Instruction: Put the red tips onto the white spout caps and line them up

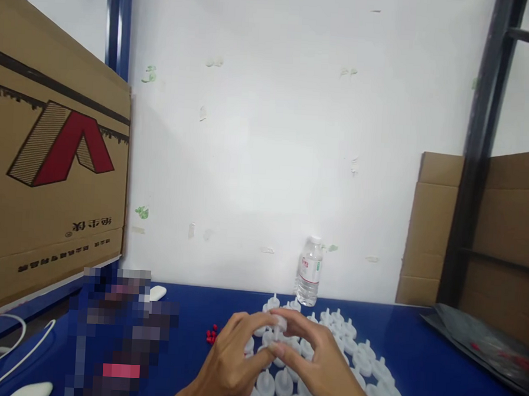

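Low in the head view, my left hand (233, 355) and my right hand (317, 355) meet over the blue table. Between their fingertips they hold a small white plastic piece with a round top (280, 324); my fingers hide part of it. Many similar white nozzle-like caps (284, 383), round discs with a thin spout, stand on the table beneath and to the right of my hands. Just left of my left hand lies a little heap of small red pieces (212, 335).
A clear water bottle (309, 277) stands by the white wall. At right lies a grey plastic bag (482, 345) with red bits in it, near folded cardboard (433, 230). A large carton (63, 152) and white cables (21, 356) are at left, beside a blurred-out area.
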### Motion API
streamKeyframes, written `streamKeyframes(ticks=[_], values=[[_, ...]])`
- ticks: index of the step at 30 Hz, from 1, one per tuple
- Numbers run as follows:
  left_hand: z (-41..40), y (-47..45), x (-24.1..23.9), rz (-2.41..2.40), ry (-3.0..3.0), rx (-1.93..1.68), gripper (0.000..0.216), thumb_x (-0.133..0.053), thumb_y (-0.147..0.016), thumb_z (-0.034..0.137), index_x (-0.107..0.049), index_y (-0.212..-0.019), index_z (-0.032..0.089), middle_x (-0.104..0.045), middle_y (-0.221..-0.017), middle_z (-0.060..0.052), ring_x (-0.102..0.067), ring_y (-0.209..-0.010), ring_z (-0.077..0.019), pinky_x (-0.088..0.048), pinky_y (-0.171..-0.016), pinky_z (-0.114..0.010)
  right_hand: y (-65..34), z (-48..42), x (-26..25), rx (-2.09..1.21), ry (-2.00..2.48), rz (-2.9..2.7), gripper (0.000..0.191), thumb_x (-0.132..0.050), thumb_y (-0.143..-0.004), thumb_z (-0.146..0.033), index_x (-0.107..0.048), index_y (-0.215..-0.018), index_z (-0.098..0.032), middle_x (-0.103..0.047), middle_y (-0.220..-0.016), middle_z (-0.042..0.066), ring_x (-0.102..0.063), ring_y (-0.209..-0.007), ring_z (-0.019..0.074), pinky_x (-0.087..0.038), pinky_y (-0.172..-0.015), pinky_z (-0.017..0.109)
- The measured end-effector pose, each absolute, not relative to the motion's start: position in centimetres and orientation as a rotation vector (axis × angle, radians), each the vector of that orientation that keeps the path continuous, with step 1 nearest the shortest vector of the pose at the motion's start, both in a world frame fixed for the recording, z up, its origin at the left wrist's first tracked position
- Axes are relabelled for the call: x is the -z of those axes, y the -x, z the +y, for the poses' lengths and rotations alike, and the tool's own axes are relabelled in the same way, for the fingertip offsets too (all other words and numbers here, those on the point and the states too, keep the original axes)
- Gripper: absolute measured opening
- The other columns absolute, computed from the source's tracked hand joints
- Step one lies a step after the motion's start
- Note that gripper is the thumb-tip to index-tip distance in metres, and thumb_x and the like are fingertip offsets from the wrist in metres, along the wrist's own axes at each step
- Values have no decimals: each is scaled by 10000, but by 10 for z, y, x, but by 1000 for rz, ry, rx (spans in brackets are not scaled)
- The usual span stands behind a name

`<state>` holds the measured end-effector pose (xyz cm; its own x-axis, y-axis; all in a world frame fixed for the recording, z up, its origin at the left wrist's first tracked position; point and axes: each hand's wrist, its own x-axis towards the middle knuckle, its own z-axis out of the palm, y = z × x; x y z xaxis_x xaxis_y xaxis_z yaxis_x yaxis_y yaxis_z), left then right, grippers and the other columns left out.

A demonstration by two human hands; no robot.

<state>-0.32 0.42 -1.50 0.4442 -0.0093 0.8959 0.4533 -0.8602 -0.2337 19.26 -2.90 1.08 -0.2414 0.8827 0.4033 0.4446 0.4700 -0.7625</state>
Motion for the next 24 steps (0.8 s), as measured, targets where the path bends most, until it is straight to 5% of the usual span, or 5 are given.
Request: streamKeyframes(ticks=[4,8,10,13,24], values=[[4,-2,29,-534,2370,1430,209,-549,-941,95,-688,-1023,228,-509,-1432,-157,-562,-1262,-260,-565,-941,-383,-206,-27,-2,-575,1143,-1931,502,-613,-904,-557,-639,-1337,-303,-648,-1360,87,-665,-1099,296,-495,-1026,499],[2,-5,31,-695,2568,1564,150,-612,-918,119,-638,-1014,231,-599,-1383,-125,-616,-1238,-243,-553,-998,-377,-210,-27,9,-520,1176,-1962,699,-799,-763,-470,-577,-1406,-304,-614,-1406,99,-648,-1150,321,-509,-1021,489],[1,-5,30,-776,2632,1614,321,-699,-860,137,-589,-1143,240,-647,-1344,-106,-645,-1208,-232,-550,-1013,-355,-208,-25,14,-490,1155,-1980,775,-868,-692,-381,-577,-1405,-297,-621,-1399,98,-657,-1142,315,-526,-1010,448],[0,-5,31,-773,2704,1568,660,-731,-794,96,-467,-1376,263,-650,-1365,-82,-651,-1198,-224,-540,-1029,-349,-205,-21,20,-424,1069,-2007,645,-877,-690,-288,-665,-1299,-276,-700,-1284,82,-681,-1099,293,-544,-985,379],[-6,-7,19,-545,2593,1577,587,-639,-759,89,-514,-1313,241,-768,-1110,-37,-666,-679,-168,-543,-660,-324,-204,-22,18,-388,1077,-2017,520,-895,-631,-230,-756,-1127,-298,-784,-1065,10,-740,-936,277,-594,-861,296]])
